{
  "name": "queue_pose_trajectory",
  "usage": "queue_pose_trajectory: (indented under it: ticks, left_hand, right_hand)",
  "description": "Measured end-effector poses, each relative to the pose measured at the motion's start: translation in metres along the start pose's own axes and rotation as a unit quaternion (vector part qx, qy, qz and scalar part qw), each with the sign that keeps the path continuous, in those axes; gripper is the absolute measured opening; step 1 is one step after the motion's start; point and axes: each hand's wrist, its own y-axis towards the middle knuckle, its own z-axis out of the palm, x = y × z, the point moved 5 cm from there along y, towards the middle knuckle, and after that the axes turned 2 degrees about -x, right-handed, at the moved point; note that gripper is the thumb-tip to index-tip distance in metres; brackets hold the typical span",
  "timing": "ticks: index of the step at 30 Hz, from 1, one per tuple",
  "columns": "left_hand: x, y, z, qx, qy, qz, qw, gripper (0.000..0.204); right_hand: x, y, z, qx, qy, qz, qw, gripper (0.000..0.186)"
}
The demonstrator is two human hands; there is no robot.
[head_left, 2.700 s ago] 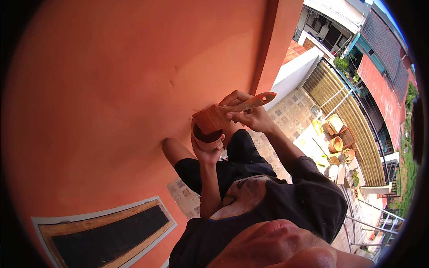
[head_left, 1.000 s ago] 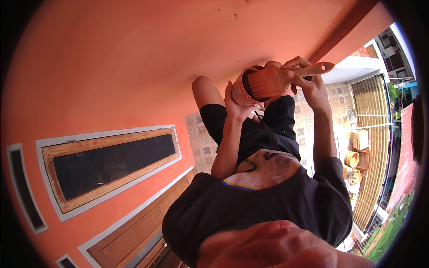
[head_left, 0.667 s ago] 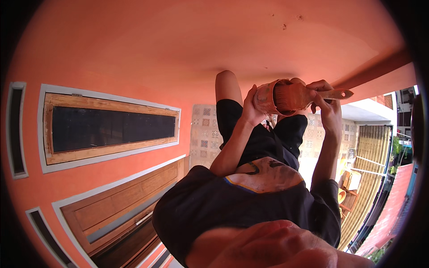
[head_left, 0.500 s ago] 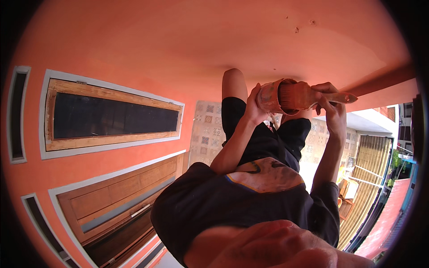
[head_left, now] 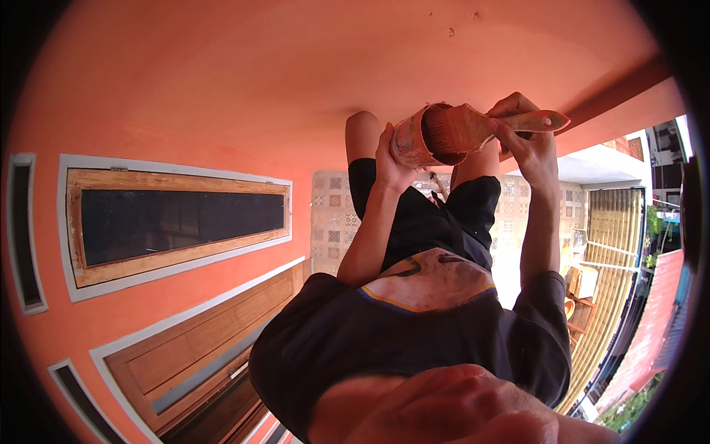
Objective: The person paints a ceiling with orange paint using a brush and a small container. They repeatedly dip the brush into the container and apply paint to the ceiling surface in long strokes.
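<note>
My left hand is wrapped round a small paint can, smeared with orange paint and tilted with its mouth to the right. In my right hand is a wide paintbrush, gripped by its wooden handle, which has a hole near the end. The brush head is coated in orange paint. Its bristles are at the can's mouth and overlap the rim; how deep they reach inside I cannot tell. Both hands are held out above my knees, close to the orange wall.
A wood-framed window and a brown wooden door are set in the wall at the left. Patterned tiles cover the floor below. A corrugated screen stands at the right. Small holes mark the wall ahead.
The view has shifted, so the can, brush and both hands appear higher and further left. The brush handle slants differently; both hands keep their hold.
</note>
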Motion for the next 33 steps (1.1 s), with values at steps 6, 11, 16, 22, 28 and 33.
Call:
queue_pose_trajectory:
  ticks: [6, 11, 16, 22, 28, 33]
  left_hand:
    - [-0.001, -0.003, 0.012, -0.025, 0.017, -0.006, 1.0, 0.068]
    - [-0.003, 0.0, 0.018, -0.1, 0.01, -0.006, 0.995, 0.063]
    - [-0.001, 0.001, 0.037, -0.034, 0.048, 0.008, 0.998, 0.06]
    - [0.004, -0.003, 0.052, 0.067, -0.077, -0.037, 0.994, 0.06]
    - [0.005, -0.009, 0.051, -0.079, -0.017, -0.026, 0.996, 0.053]
    - [0.002, -0.005, 0.062, -0.003, 0.013, -0.009, 1.0, 0.052]
  right_hand:
    - [0.023, 0.0, 0.015, 0.034, -0.076, -0.074, 0.994, 0.008]
    - [0.034, -0.001, 0.022, 0.039, -0.095, -0.086, 0.991, 0.007]
    - [0.045, -0.001, 0.026, 0.026, -0.173, -0.106, 0.979, 0.01]
    - [0.042, 0.004, 0.05, 0.074, -0.271, -0.084, 0.956, 0.016]
    - [0.029, 0.007, 0.074, 0.124, -0.36, -0.093, 0.92, 0.013]
    - [0.035, 0.007, 0.064, 0.112, -0.324, -0.093, 0.935, 0.015]
